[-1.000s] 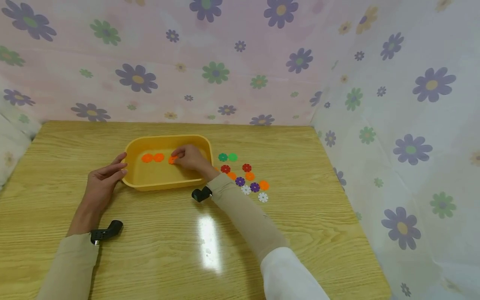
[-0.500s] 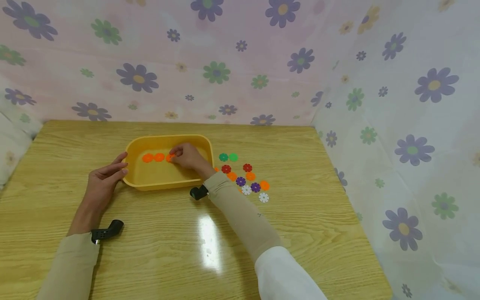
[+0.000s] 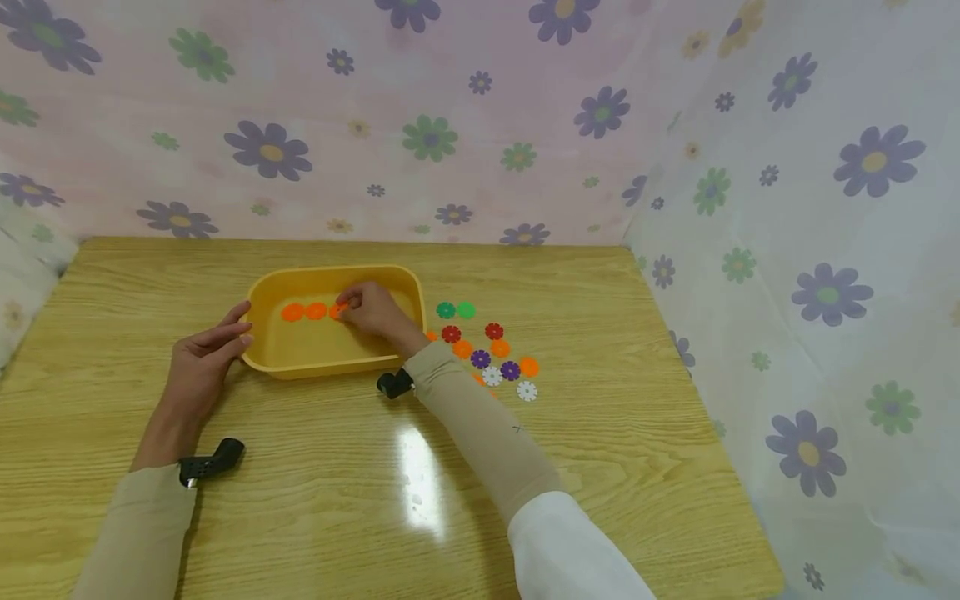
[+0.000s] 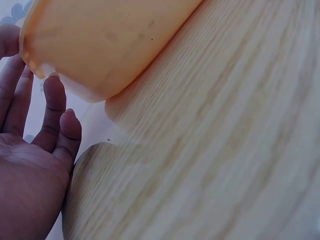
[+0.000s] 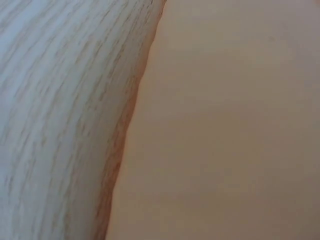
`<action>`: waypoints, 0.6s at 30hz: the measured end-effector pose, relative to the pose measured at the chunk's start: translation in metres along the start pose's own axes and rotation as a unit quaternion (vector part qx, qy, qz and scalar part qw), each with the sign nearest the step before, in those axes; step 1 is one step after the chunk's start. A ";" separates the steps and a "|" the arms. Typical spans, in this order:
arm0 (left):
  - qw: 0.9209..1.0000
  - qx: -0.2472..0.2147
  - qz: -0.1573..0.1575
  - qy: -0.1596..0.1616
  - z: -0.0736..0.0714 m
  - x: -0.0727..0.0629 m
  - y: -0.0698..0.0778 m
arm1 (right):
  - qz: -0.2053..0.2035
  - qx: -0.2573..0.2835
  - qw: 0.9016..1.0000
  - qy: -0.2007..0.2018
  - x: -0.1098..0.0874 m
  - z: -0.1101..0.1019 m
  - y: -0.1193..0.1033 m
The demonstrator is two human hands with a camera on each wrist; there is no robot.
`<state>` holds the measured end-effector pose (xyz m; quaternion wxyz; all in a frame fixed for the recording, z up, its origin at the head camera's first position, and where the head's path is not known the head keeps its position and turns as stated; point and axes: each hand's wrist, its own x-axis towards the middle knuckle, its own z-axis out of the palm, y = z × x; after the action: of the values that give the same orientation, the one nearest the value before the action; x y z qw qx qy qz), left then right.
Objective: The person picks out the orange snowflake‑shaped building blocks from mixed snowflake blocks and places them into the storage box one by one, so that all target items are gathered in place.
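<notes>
In the head view my right hand (image 3: pixel 377 312) reaches into a yellow plastic basin (image 3: pixel 330 364). Thumb and fingers pinch an orange notched plastic disc (image 3: pixel 337 312) low over the basin floor. Just left of it lie another orange disc (image 3: pixel 316 311) and a further orange disc (image 3: pixel 292 312), in a row. My left hand (image 3: pixel 201 358) is at the basin's left end, its fairly straight fingertips touching the rim; the left wrist view shows this hand (image 4: pixel 35 165) beside the basin wall (image 4: pixel 115 45). Only the basin's outside (image 5: pixel 225 125) and tabletop fill the right wrist view, without the right hand.
Right of the basin, several loose discs lie on the wooden table (image 3: pixel 615 467): green (image 3: pixel 446 310), red (image 3: pixel 494 332), orange (image 3: pixel 528 367), purple (image 3: pixel 510 371) and white (image 3: pixel 527 391). My right forearm crosses beside them, partly covering some. Flowered cloth (image 3: pixel 427 137) hangs behind and at the sides.
My right hand has moved slightly left inside the basin, bringing its orange disc close to the row of two. The left hand has stayed at the rim.
</notes>
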<state>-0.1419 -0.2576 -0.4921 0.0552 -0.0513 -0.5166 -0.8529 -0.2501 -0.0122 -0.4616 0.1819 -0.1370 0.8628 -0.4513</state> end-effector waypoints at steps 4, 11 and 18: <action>1.000 -0.004 0.000 -0.001 -0.001 0.000 0.000 | -0.007 0.001 1.000 0.002 0.000 0.000 0.000; 1.000 -0.005 -0.001 -0.005 -0.001 0.001 0.001 | 0.000 -0.006 1.000 0.006 0.000 -0.001 -0.002; 1.000 -0.014 0.007 -0.010 0.001 0.001 -0.001 | -0.009 -0.022 1.000 0.001 0.000 -0.002 0.000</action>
<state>-0.1427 -0.2564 -0.4920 0.0550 -0.0639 -0.5048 -0.8591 -0.2512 -0.0108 -0.4603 0.1739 -0.1479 0.8714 -0.4343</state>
